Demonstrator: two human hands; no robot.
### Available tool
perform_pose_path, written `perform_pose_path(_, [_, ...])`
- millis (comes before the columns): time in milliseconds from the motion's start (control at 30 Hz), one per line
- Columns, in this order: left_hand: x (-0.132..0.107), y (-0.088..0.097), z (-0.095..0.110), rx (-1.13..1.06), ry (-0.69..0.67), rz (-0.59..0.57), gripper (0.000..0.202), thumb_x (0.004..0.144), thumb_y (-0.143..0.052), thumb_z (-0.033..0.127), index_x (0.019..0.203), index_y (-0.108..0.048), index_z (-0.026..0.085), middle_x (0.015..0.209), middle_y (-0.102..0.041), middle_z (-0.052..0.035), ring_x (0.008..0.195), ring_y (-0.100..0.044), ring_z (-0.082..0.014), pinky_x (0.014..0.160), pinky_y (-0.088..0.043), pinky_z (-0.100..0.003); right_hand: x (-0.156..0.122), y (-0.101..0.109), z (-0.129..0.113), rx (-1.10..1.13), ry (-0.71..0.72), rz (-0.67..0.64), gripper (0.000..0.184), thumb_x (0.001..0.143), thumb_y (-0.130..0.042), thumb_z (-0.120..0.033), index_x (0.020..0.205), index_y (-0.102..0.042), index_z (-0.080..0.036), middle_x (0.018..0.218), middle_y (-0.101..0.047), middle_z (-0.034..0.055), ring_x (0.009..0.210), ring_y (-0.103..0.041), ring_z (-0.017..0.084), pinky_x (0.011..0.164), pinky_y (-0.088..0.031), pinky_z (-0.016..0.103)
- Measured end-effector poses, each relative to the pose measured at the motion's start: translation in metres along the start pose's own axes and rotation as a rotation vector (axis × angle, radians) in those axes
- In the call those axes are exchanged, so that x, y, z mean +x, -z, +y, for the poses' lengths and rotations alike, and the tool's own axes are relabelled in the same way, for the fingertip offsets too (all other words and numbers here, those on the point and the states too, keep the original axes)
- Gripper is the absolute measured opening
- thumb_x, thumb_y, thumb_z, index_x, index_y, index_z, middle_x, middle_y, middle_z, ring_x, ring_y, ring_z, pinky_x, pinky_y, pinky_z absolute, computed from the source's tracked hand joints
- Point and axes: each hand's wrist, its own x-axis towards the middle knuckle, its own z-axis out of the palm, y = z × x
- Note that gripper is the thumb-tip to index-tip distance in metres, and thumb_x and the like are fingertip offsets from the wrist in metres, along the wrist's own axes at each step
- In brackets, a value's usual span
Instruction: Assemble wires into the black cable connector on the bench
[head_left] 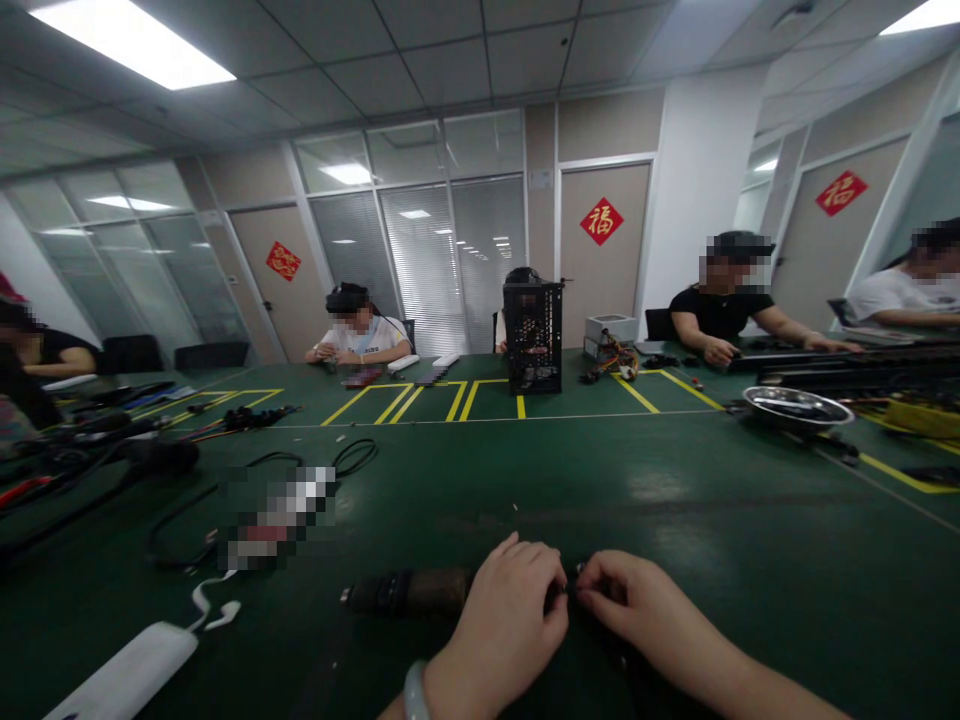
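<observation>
A dark cylindrical tool (412, 592) with a metal tip at its left end lies on the green table in front of me. Across its right part comes my left hand (514, 600), its fingers curled and thumb pressed in; a pale bangle (415, 690) circles that wrist. My right hand (626, 595) is just beside it, thumb and forefinger pinched together. Both sets of fingertips meet at a small dark spot. What they hold there is too small and shadowed to name, and the tool's right end is hidden behind my hands.
Left of me are a white power strip (127, 675), a pixelated box-like item (281, 520) and tangled black cables (112, 480). Farther off stand a black computer case (535, 340), a power supply with wires (611, 335) and a metal bowl (797, 407). Several people sit around the table.
</observation>
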Motion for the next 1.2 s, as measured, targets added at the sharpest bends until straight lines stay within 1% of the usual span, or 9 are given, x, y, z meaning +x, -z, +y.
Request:
perform_pose_path(133, [0.0004, -0.0011, -0.0008, -0.022, 0.019, 0.008, 0.018, 0.077, -0.059, 0.013, 0.092, -0.056, 0.024, 0.099, -0.064, 0.0020, 0.095, -0.058, -0.0183, 0.105, -0.032, -0.042, 0.0000, -0.0005, 0.0004, 0.014, -0.012, -0.003, 0.009, 0.083, -0.057, -0.021, 0.080, -0.064, -0.019, 0.072, -0.064, -0.0014, 0.066, -0.059, 0.014, 0.059, -0.041, 0.020])
perform_pose_path(333, [-0.0010, -0.0021, -0.0021, -0.014, 0.016, 0.009, 0.014, 0.078, -0.056, 0.012, 0.087, -0.055, 0.023, 0.095, -0.064, 0.0024, 0.093, -0.058, -0.0177, 0.104, -0.032, -0.042, -0.0007, -0.0009, 0.0023, 0.017, 0.010, -0.001, 0.009, 0.084, -0.057, -0.022, 0.081, -0.065, -0.019, 0.077, -0.065, -0.0013, 0.071, -0.060, 0.014, 0.062, -0.042, 0.021])
perform_pose_path(433, [-0.0011, 0.0004, -0.0001, -0.016, 0.004, 0.008, 0.011, 0.079, -0.056, 0.014, 0.086, -0.055, 0.023, 0.094, -0.064, 0.0014, 0.092, -0.058, -0.0184, 0.104, -0.032, -0.042, -0.0003, -0.0008, 0.0020, 0.012, 0.006, -0.006, 0.009, 0.084, -0.058, -0.022, 0.081, -0.065, -0.019, 0.075, -0.065, -0.0016, 0.069, -0.059, 0.014, 0.062, -0.042, 0.021])
perform_pose_path(600, [0.0011, 0.0025, 0.0007, -0.016, 0.012, 0.008, 0.016, 0.080, -0.056, 0.014, 0.091, -0.055, 0.024, 0.092, -0.063, 0.0027, 0.089, -0.059, -0.0176, 0.103, -0.034, -0.042, -0.0001, -0.0004, 0.0011, 0.031, -0.008, -0.011, 0.010, 0.084, -0.057, -0.022, 0.080, -0.065, -0.019, 0.074, -0.065, -0.0018, 0.069, -0.060, 0.014, 0.061, -0.042, 0.021])
perform_pose_path(667, [0.0015, 0.0011, -0.0004, -0.002, 0.013, 0.000, 0.017, 0.079, -0.057, 0.012, 0.091, -0.055, 0.024, 0.092, -0.063, 0.0033, 0.088, -0.058, -0.0172, 0.103, -0.035, -0.042, 0.0001, -0.0005, 0.0015, 0.033, -0.004, -0.010, 0.010, 0.085, -0.057, -0.023, 0.080, -0.064, -0.019, 0.073, -0.064, -0.0019, 0.068, -0.059, 0.014, 0.060, -0.042, 0.021])
perform_pose_path(867, [-0.0001, -0.0036, -0.0027, -0.005, 0.004, 0.017, 0.013, 0.079, -0.056, 0.012, 0.088, -0.055, 0.022, 0.094, -0.064, 0.0018, 0.089, -0.059, -0.0178, 0.103, -0.034, -0.043, 0.0013, -0.0015, 0.0033, 0.035, 0.020, -0.001, 0.009, 0.084, -0.057, -0.022, 0.081, -0.064, -0.019, 0.076, -0.065, -0.0016, 0.070, -0.060, 0.014, 0.062, -0.042, 0.021])
perform_pose_path(1000, [-0.0010, -0.0035, -0.0028, -0.013, -0.003, 0.024, 0.014, 0.079, -0.056, 0.013, 0.088, -0.056, 0.023, 0.095, -0.064, 0.0028, 0.090, -0.059, -0.0171, 0.104, -0.033, -0.042, 0.0005, -0.0009, 0.0020, 0.028, 0.017, 0.002, 0.009, 0.084, -0.057, -0.022, 0.081, -0.064, -0.019, 0.074, -0.065, -0.0017, 0.069, -0.059, 0.014, 0.062, -0.042, 0.021])
perform_pose_path(1200, [-0.0010, -0.0020, -0.0029, -0.017, 0.000, 0.013, 0.012, 0.081, -0.056, 0.015, 0.090, -0.058, 0.023, 0.096, -0.065, 0.0018, 0.091, -0.059, -0.0179, 0.104, -0.033, -0.043, 0.0006, -0.0020, 0.0054, 0.023, 0.017, 0.006, 0.008, 0.084, -0.057, -0.021, 0.081, -0.064, -0.020, 0.073, -0.063, -0.0027, 0.068, -0.059, 0.014, 0.062, -0.042, 0.021])
